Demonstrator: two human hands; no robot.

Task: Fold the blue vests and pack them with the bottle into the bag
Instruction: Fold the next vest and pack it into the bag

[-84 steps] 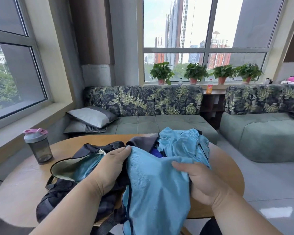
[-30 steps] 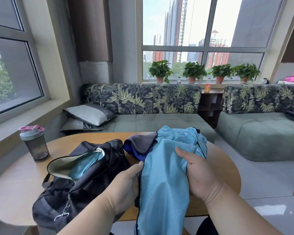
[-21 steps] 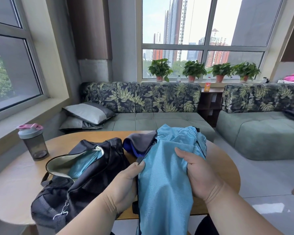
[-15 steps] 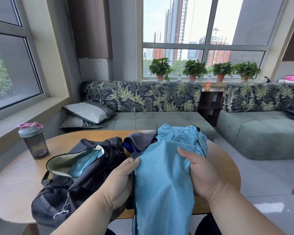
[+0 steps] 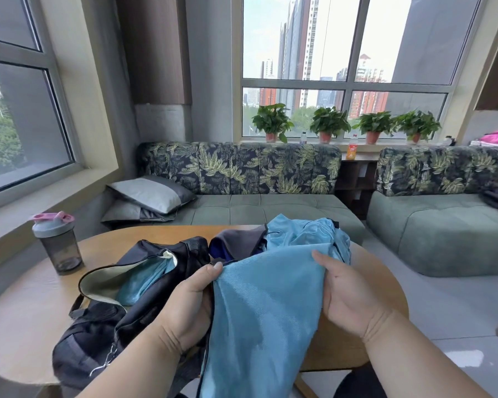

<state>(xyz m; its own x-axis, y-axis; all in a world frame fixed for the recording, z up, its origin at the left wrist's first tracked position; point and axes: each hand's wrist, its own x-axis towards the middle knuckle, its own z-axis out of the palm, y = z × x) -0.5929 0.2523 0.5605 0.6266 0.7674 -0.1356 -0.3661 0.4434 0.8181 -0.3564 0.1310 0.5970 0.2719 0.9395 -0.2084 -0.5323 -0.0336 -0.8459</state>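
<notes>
I hold a light blue vest (image 5: 265, 311) up over the near edge of the round wooden table (image 5: 26, 311). My left hand (image 5: 190, 308) grips its left edge and my right hand (image 5: 348, 294) grips its right edge; the cloth hangs down between them. Behind it lies a heap of more blue vests (image 5: 305, 234) with dark cloth. A black bag (image 5: 112, 320) lies open to the left, with a blue vest (image 5: 144, 280) inside its pale lining. A grey bottle (image 5: 58, 242) with a pink-trimmed lid stands at the table's far left.
A green sofa (image 5: 256, 205) with leaf-print back cushions runs behind the table, with grey pillows (image 5: 150, 193) at its left end. A second sofa (image 5: 443, 234) stands at the right. Potted plants (image 5: 328, 122) line the window sill. Grey floor lies to the right.
Both hands have kept their hold on the vest. My left hand has shifted slightly up and the cloth now spreads wider between the hands. The bag, bottle and heap have not moved.
</notes>
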